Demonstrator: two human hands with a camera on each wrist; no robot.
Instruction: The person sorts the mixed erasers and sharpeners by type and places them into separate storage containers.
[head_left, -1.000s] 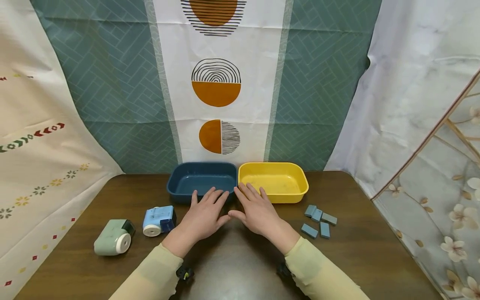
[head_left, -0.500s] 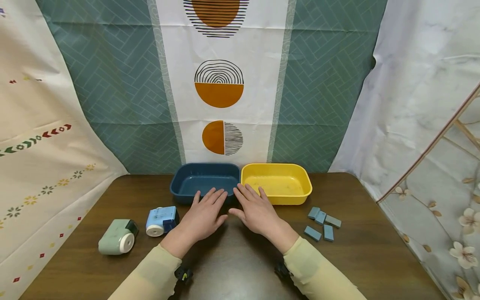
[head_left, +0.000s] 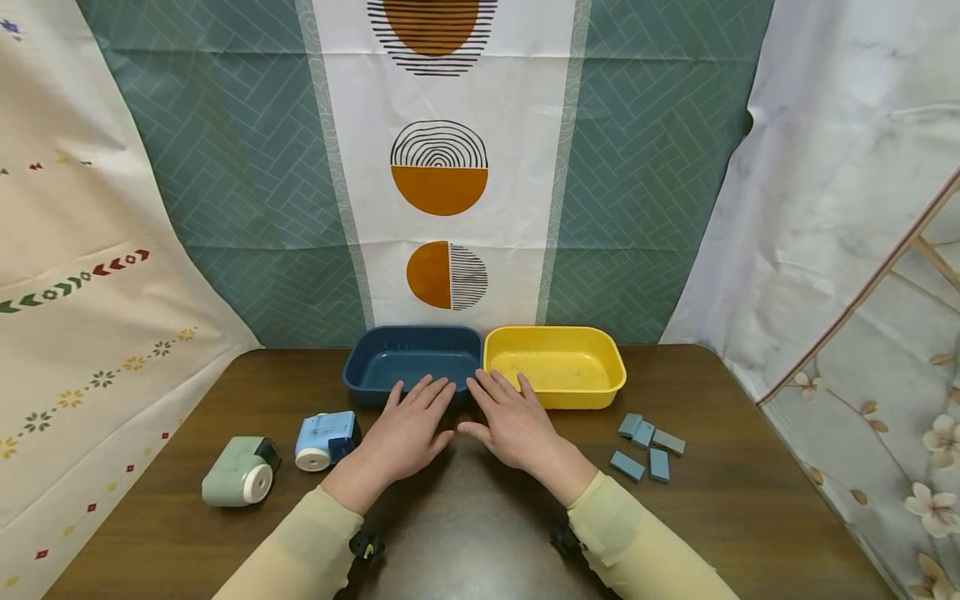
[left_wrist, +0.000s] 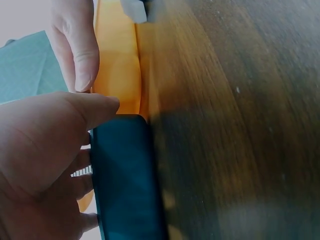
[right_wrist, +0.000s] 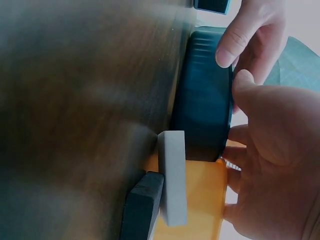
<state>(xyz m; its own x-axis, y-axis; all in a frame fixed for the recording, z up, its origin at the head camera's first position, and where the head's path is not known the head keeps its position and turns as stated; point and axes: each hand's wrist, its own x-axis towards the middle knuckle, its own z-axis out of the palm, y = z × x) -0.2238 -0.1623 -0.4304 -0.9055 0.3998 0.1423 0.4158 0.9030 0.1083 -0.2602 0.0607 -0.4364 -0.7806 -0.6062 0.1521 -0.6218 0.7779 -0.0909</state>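
Note:
My left hand (head_left: 408,433) hovers palm down with fingers spread at the front rim of the dark blue tray (head_left: 362,395). Beside it, my right hand (head_left: 516,429) reaches over the gap between that tray and the yellow tray (head_left: 577,400), fingers extended. The thumbs point towards each other and both hands hold nothing. In the left wrist view the left hand (left_wrist: 40,150) appears near the blue tray's wall (left_wrist: 125,175); whether it touches cannot be told. The right wrist view shows the right hand (right_wrist: 280,155) at the trays' edge.
On the left of the brown table (head_left: 465,533) lie a green boxy thing with a white round knob (head_left: 234,475) and a similar light blue one (head_left: 324,437). Several small grey-blue blocks (head_left: 642,434) lie at the right. A patterned cloth (head_left: 442,275) hangs behind the trays.
The head view has shifted slightly, so the table and trays appear a little further right. Both hands keep the same pose, and no object has been moved.

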